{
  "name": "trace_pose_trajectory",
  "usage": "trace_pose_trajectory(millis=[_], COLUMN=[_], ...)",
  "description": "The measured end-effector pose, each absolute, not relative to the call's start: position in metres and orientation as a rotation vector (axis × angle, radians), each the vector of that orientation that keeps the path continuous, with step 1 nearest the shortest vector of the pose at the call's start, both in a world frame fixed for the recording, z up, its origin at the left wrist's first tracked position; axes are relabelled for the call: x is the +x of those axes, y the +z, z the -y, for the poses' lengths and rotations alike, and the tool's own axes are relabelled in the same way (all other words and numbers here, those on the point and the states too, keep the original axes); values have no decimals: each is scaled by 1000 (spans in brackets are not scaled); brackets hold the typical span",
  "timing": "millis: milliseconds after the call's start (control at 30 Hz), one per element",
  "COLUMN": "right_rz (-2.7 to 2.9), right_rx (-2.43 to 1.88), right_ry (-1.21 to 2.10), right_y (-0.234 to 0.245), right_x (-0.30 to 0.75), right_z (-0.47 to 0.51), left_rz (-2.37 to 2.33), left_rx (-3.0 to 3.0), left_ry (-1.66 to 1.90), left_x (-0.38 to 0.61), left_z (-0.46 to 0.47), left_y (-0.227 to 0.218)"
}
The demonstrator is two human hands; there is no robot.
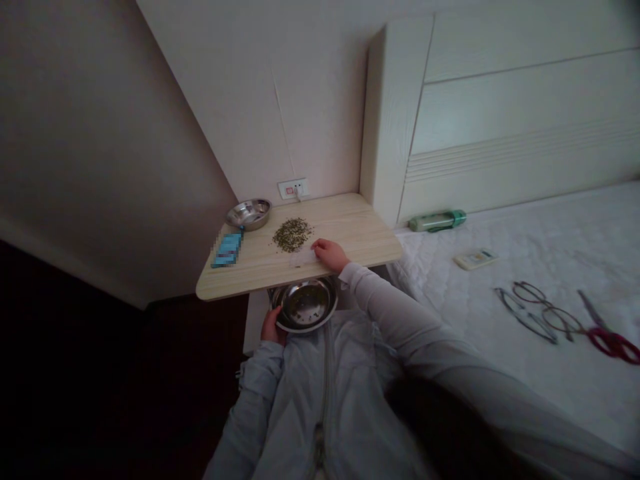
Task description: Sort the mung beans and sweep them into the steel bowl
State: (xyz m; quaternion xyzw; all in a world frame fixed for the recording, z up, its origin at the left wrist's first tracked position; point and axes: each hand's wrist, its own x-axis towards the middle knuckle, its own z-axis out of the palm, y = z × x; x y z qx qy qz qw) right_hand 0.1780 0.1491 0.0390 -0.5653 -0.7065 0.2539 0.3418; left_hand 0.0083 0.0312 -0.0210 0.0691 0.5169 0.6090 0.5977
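My left hand [273,327] grips the rim of a steel bowl [306,305], held just under the front edge of a small wooden table [350,233]. A few green seeds lie in the bowl. My right hand [330,253] rests on the tabletop with its fingers closed on a small white card [303,258]. The card's edge lies on the table just below a pile of green seeds [293,234].
A second steel bowl [249,213] and a blue packet [227,249] lie at the table's left. A wall socket [293,189] is behind. On the bed to the right lie a green bottle [437,221], a remote [475,259], glasses [535,310] and red scissors [613,340].
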Motion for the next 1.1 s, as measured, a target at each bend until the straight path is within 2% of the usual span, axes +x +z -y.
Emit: trace_pose_trajectory(millis=[1100], right_rz=[1833], right_rx=[-1476], right_ry=[657], right_y=[39], right_x=[178], right_z=[-147], left_rz=[-1123], left_rx=[183], left_ry=[1410], left_x=[3], left_z=[-32], left_y=[-29])
